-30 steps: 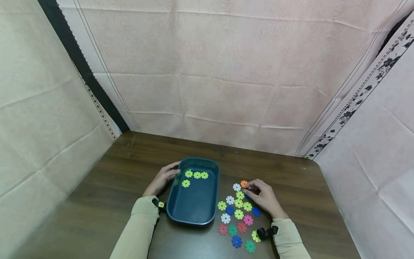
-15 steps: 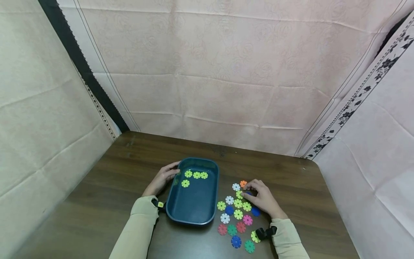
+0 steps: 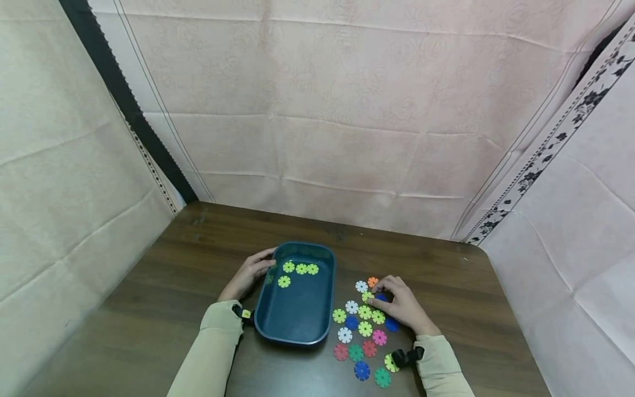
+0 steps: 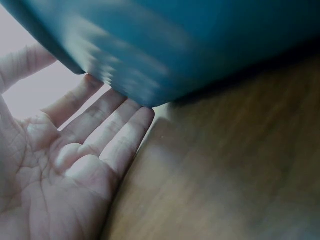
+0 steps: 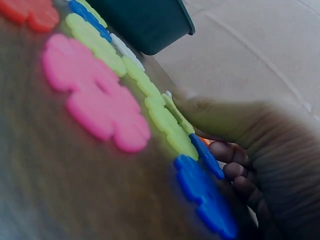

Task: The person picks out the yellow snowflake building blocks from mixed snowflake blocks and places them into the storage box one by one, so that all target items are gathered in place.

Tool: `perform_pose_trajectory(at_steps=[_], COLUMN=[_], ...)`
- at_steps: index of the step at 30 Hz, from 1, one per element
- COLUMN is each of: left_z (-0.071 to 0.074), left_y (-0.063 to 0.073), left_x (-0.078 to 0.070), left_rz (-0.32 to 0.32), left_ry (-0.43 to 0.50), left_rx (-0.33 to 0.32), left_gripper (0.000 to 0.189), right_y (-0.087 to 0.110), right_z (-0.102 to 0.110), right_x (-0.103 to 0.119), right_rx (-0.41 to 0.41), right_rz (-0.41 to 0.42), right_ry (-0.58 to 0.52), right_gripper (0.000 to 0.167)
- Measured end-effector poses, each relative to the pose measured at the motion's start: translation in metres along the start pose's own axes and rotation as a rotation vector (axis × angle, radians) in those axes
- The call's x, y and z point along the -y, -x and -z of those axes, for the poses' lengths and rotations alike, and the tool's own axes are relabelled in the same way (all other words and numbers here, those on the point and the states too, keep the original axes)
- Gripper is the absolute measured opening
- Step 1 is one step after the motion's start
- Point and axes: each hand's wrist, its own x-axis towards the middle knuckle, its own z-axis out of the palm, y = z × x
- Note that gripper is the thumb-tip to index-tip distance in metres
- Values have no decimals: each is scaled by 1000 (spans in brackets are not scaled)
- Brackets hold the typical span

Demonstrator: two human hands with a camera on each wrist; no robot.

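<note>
A dark teal plastic tray (image 3: 292, 325) stands before me, with several yellow-green interlocking toy discs (image 3: 284, 282) lying in its far half. At its left side my left hand (image 3: 246, 277) touches the rim; in the left wrist view the fingers (image 4: 117, 132) lie fairly straight against the outer wall. My right hand (image 3: 402, 302) is over the loose discs right of the tray. Its thumb and index finger pinch a yellow-green disc (image 3: 367, 296), which tilts by the thumb in the right wrist view. A blue disc (image 3: 381, 298) is partly hidden under that hand.
Several more notched discs lie flat: an orange disc (image 3: 373, 282), a pink disc (image 3: 379, 337), red, white, green, blue and yellow-green ones. One yellow-green disc (image 3: 391, 363) sits by the right wrist strap. The wooden table (image 3: 188, 309) meets pale cloth walls (image 3: 347, 110) behind.
My right hand has moved slightly left from beside the orange and blue discs onto the yellow-green disc, its thumb and index finger now around it. The left hand and tray have stayed put.
</note>
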Motion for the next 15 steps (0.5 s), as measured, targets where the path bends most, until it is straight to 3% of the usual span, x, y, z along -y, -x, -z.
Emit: perform_pose_trajectory(at_steps=[15], left_z=[0], left_y=[0], left_x=[0], left_rz=[11], left_ry=[2], left_rx=[-11], left_gripper=[51], right_y=[0], right_z=[-1], right_x=[-1], right_rx=[27], right_rz=[0], right_ry=[-5], right_gripper=[27])
